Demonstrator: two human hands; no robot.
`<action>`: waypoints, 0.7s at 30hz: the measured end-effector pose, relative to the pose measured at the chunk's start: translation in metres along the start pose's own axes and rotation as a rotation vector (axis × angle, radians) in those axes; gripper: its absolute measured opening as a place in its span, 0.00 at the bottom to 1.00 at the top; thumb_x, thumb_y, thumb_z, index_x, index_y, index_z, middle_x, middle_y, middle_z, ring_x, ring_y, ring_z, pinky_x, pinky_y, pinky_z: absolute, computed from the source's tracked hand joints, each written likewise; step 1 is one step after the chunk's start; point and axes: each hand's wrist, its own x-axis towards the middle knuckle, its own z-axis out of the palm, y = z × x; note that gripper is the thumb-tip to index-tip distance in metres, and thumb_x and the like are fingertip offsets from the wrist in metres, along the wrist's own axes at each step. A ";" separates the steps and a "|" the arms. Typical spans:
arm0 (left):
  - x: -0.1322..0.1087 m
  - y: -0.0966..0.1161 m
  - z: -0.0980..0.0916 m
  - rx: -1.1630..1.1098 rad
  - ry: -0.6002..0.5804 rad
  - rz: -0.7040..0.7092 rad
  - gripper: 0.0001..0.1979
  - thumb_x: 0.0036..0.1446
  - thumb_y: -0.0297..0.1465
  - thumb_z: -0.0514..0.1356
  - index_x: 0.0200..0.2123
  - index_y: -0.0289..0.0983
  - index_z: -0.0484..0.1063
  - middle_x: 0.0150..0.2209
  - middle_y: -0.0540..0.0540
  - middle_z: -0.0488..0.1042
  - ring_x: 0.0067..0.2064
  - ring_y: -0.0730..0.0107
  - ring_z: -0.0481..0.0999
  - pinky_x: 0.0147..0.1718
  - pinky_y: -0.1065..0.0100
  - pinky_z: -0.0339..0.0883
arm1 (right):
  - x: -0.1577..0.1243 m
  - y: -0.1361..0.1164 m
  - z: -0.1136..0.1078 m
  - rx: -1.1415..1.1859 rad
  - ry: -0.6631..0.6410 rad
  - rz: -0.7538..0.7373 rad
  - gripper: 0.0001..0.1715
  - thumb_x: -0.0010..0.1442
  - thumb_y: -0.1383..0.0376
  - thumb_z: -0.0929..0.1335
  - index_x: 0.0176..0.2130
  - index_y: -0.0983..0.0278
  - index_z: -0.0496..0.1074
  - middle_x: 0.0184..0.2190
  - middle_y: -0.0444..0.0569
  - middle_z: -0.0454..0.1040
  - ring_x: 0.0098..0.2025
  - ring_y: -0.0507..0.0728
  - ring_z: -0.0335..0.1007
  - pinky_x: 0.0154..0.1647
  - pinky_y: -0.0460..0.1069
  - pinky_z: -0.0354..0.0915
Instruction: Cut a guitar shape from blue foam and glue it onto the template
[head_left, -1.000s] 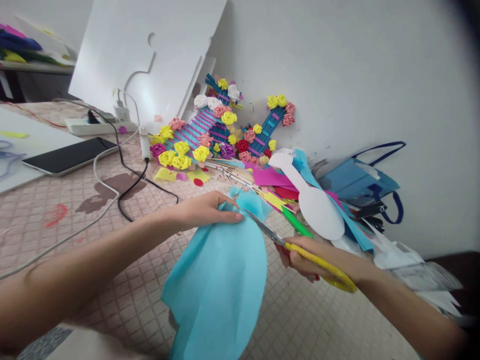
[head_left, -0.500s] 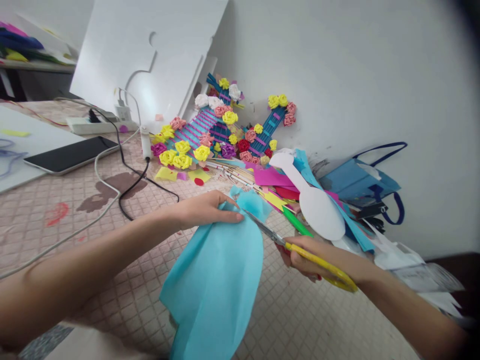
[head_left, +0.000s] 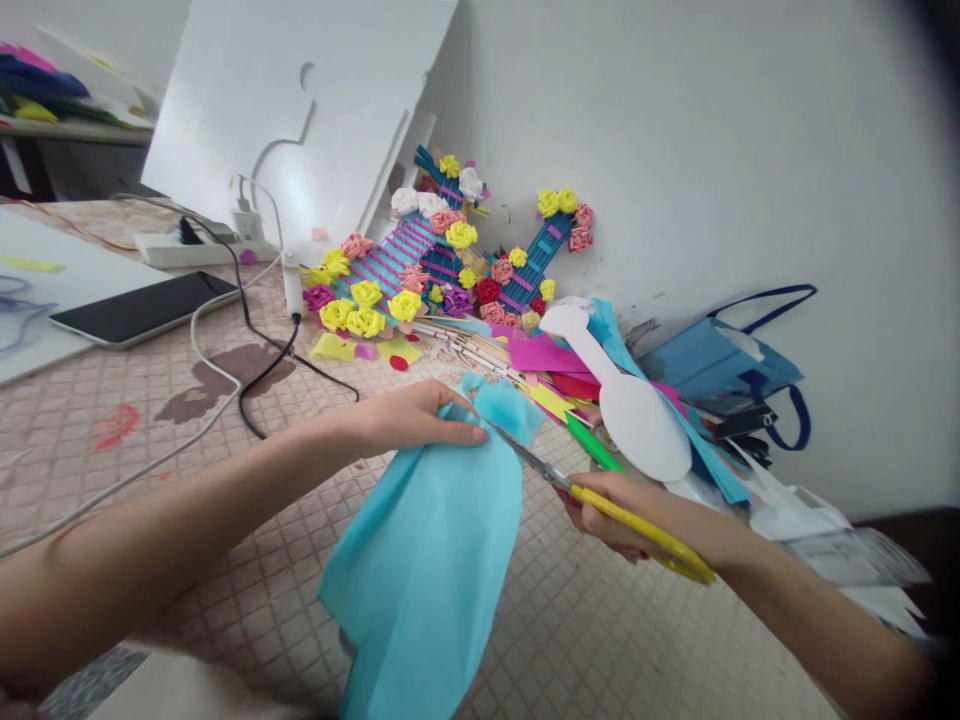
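Note:
A large sheet of light-blue paper (head_left: 427, 560) hangs down toward me, its top edge pinched between the thumb and fingers of my left hand (head_left: 416, 415). My right hand (head_left: 607, 510) grips yellow-handled scissors (head_left: 637, 522). The blades reach left to the sheet's upper edge, close to my left thumb; whether they are closed I cannot make out. Just beyond the blades, crumpled light-blue paper (head_left: 506, 402) lies by the cut edge.
Paper-flower decorations (head_left: 405, 250) lean at the back. A white spoon-shaped cutout (head_left: 641, 425) lies on coloured paper at the right, near a blue bag (head_left: 720, 360). A tablet (head_left: 142, 308), a power strip (head_left: 202, 250) and a black cable (head_left: 266, 385) are left.
The right edge of the hanging light-blue sheet has swung slightly left. Both hands and the scissors stay almost in place.

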 end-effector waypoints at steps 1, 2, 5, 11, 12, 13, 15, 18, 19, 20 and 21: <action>0.000 0.000 0.000 -0.003 0.000 0.000 0.14 0.52 0.42 0.65 0.31 0.36 0.77 0.26 0.49 0.76 0.25 0.73 0.73 0.25 0.73 0.66 | 0.000 0.001 0.001 -0.004 0.007 0.003 0.11 0.64 0.62 0.62 0.30 0.63 0.60 0.20 0.38 0.59 0.18 0.45 0.56 0.16 0.38 0.57; 0.000 0.000 0.000 -0.004 0.003 0.000 0.14 0.52 0.42 0.65 0.31 0.36 0.76 0.27 0.49 0.76 0.25 0.73 0.73 0.25 0.73 0.66 | 0.000 0.002 0.002 -0.010 0.019 0.006 0.11 0.64 0.62 0.62 0.30 0.63 0.60 0.19 0.38 0.59 0.18 0.45 0.56 0.15 0.38 0.56; 0.000 0.001 0.000 0.008 0.013 -0.006 0.14 0.52 0.42 0.66 0.29 0.36 0.76 0.27 0.49 0.77 0.25 0.73 0.72 0.25 0.72 0.66 | 0.002 0.006 0.004 -0.031 0.059 0.016 0.10 0.63 0.62 0.62 0.30 0.63 0.61 0.18 0.38 0.60 0.17 0.45 0.56 0.15 0.38 0.56; 0.000 -0.001 -0.001 0.027 -0.005 0.012 0.14 0.52 0.42 0.66 0.28 0.36 0.76 0.26 0.50 0.76 0.25 0.74 0.72 0.26 0.74 0.66 | 0.002 0.007 0.002 0.006 0.043 0.029 0.14 0.61 0.58 0.64 0.28 0.63 0.61 0.18 0.38 0.61 0.16 0.45 0.56 0.15 0.39 0.54; 0.000 -0.002 -0.001 0.031 -0.012 0.020 0.14 0.52 0.42 0.66 0.28 0.36 0.76 0.26 0.50 0.76 0.25 0.75 0.72 0.25 0.74 0.66 | 0.002 0.006 0.002 0.021 0.036 0.019 0.16 0.61 0.55 0.64 0.28 0.63 0.61 0.18 0.38 0.60 0.17 0.45 0.56 0.15 0.40 0.53; 0.001 -0.002 -0.002 0.035 -0.019 0.026 0.13 0.52 0.42 0.65 0.28 0.36 0.75 0.26 0.50 0.76 0.25 0.75 0.72 0.25 0.75 0.65 | 0.001 0.005 0.002 0.038 0.029 0.008 0.18 0.61 0.53 0.64 0.28 0.63 0.60 0.18 0.38 0.60 0.17 0.45 0.55 0.15 0.40 0.53; 0.001 -0.003 -0.002 0.043 -0.035 0.032 0.13 0.53 0.42 0.65 0.30 0.36 0.76 0.26 0.50 0.75 0.25 0.75 0.72 0.25 0.75 0.65 | 0.000 0.003 0.003 0.072 0.017 -0.004 0.23 0.61 0.47 0.63 0.28 0.63 0.59 0.18 0.38 0.58 0.16 0.46 0.54 0.15 0.41 0.52; 0.002 -0.002 -0.002 0.066 -0.045 0.037 0.14 0.53 0.42 0.64 0.30 0.36 0.76 0.26 0.50 0.75 0.26 0.74 0.72 0.25 0.74 0.66 | -0.002 0.002 0.005 0.084 -0.029 -0.048 0.29 0.62 0.41 0.58 0.32 0.63 0.61 0.19 0.38 0.58 0.18 0.47 0.55 0.17 0.42 0.55; 0.002 -0.002 -0.002 0.074 -0.046 0.042 0.14 0.53 0.42 0.64 0.29 0.36 0.76 0.26 0.50 0.75 0.26 0.74 0.72 0.26 0.74 0.66 | -0.003 0.003 0.005 0.075 -0.046 -0.073 0.31 0.62 0.40 0.56 0.34 0.64 0.62 0.20 0.39 0.59 0.19 0.48 0.56 0.18 0.43 0.56; 0.002 -0.002 -0.001 0.082 -0.048 0.047 0.14 0.53 0.42 0.65 0.29 0.36 0.76 0.27 0.51 0.75 0.26 0.75 0.72 0.26 0.75 0.66 | -0.003 0.003 0.006 0.062 -0.059 -0.098 0.33 0.62 0.39 0.54 0.36 0.64 0.63 0.20 0.40 0.59 0.19 0.48 0.57 0.19 0.44 0.57; 0.002 -0.001 -0.001 0.087 -0.050 0.050 0.14 0.53 0.42 0.65 0.28 0.36 0.76 0.26 0.51 0.75 0.26 0.75 0.72 0.26 0.75 0.66 | -0.003 0.003 0.006 0.048 -0.067 -0.115 0.34 0.62 0.39 0.53 0.37 0.65 0.63 0.21 0.40 0.60 0.20 0.49 0.57 0.20 0.44 0.58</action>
